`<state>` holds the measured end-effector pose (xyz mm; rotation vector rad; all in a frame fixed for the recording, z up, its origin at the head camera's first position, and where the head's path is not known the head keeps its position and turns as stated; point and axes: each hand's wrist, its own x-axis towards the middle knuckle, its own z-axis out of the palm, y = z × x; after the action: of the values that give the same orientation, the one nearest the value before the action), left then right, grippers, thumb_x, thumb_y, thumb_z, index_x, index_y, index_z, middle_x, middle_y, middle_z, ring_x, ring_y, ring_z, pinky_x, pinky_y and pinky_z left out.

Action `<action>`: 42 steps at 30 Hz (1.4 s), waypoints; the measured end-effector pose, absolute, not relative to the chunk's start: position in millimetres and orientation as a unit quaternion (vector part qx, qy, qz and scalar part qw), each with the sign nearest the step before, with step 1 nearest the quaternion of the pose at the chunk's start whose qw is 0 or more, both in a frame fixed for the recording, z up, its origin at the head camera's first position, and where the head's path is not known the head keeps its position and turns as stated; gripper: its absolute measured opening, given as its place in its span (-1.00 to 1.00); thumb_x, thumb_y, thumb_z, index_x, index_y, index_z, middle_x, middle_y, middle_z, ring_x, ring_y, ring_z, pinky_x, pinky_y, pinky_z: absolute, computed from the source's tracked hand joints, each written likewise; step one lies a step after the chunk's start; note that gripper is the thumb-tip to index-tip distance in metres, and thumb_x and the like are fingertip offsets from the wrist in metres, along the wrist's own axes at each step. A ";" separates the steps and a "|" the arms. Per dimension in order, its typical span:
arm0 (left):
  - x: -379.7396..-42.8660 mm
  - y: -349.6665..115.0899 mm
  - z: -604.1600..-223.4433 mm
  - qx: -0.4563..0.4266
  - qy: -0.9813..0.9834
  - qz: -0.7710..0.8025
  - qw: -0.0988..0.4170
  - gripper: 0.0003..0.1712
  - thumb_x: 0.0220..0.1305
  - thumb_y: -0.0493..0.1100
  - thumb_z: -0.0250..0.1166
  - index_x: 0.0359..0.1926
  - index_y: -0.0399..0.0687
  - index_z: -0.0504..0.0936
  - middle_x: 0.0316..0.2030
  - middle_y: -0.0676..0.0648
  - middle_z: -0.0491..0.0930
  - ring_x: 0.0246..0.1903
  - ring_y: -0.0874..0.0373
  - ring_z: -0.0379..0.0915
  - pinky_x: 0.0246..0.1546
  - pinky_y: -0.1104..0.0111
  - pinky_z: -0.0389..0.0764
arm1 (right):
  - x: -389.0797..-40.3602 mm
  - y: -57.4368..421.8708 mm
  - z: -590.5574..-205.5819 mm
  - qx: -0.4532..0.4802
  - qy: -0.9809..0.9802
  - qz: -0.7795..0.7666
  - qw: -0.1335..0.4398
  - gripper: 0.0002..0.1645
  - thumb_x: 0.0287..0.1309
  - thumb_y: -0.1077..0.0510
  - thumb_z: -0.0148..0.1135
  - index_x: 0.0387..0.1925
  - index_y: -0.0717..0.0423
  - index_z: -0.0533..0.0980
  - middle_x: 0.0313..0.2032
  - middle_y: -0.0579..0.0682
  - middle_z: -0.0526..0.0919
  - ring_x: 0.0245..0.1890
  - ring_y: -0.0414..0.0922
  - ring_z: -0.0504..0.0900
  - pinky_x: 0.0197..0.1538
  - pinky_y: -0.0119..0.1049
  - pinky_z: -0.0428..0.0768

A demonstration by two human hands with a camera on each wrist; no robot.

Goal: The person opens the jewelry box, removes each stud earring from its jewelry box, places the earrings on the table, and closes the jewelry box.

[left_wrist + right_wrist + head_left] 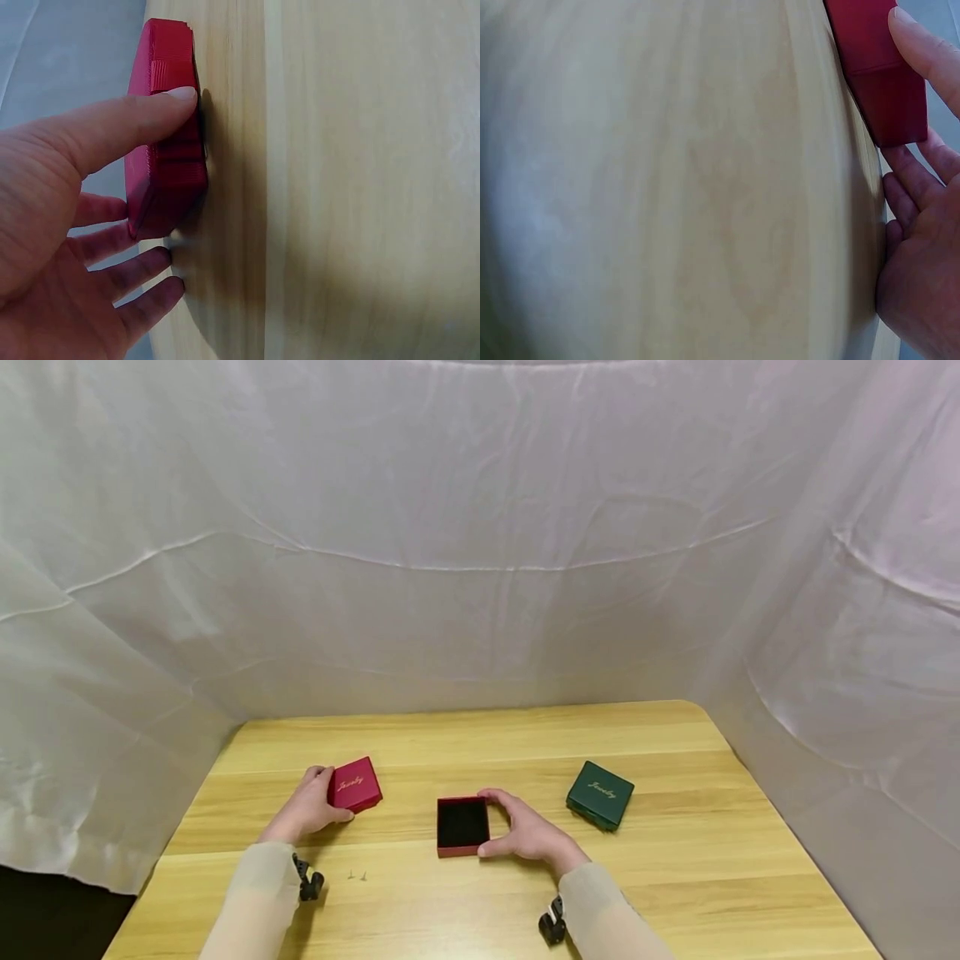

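Observation:
A red jewelry box lid [355, 784] with gold lettering lies at the left of the table; a ribbon bow shows on its side in the left wrist view. My left hand [307, 806] grips its left side, thumb [150, 124] across the bow and fingertips at the corner. In the middle sits an open red box base [462, 852] with a black pad [462, 823] inside. My right hand [528, 831] holds the base from the right, thumb at the near corner and forefinger at the far one.
A dark green jewelry box [601, 795] with gold lettering stands at the right. Two tiny stud-like pieces [357, 877] lie on the wooden table [420, 918] near the left wrist. White cloth [480, 610] hangs behind the table and along its sides.

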<state>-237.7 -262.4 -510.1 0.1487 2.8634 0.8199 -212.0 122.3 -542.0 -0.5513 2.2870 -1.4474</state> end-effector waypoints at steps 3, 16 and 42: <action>-236.9 -261.9 -509.9 0.048 0.958 0.273 0.079 0.10 0.00 -0.11 0.55 0.34 -0.61 0.11 0.26 -0.52 0.13 0.08 -0.35 0.31 0.11 -0.18 0.39 | -211.8 122.0 -541.2 -0.196 0.814 -0.513 0.188 0.13 -0.14 0.06 0.62 0.43 0.05 0.20 0.34 0.03 0.32 0.40 0.08 0.16 0.40 0.14 0.08; -231.6 -257.7 -506.8 0.049 0.959 0.271 0.066 0.04 -0.05 -0.10 0.57 0.29 -0.59 0.23 0.18 -0.49 0.28 0.01 -0.28 0.37 0.08 -0.14 0.44 | -211.9 122.2 -543.3 -0.200 0.813 -0.514 0.186 0.11 -0.14 0.04 0.62 0.42 0.03 0.22 0.33 0.04 0.33 0.39 0.09 0.17 0.39 0.16 0.08; -204.3 -183.3 -468.1 0.149 0.945 0.290 -0.007 0.04 -0.15 -0.11 0.61 0.30 -0.48 0.33 0.22 -0.32 0.36 0.11 -0.20 0.39 0.14 -0.05 0.45 | -213.5 127.0 -543.3 -0.192 0.809 -0.521 0.195 0.21 -0.19 -0.02 0.64 0.48 -0.07 0.16 0.40 0.06 0.23 0.43 0.11 0.09 0.40 0.19 0.02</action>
<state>-204.3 -183.3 -468.1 0.4702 2.9821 0.9158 -213.5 127.0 -543.3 -0.5369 2.2672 -1.4592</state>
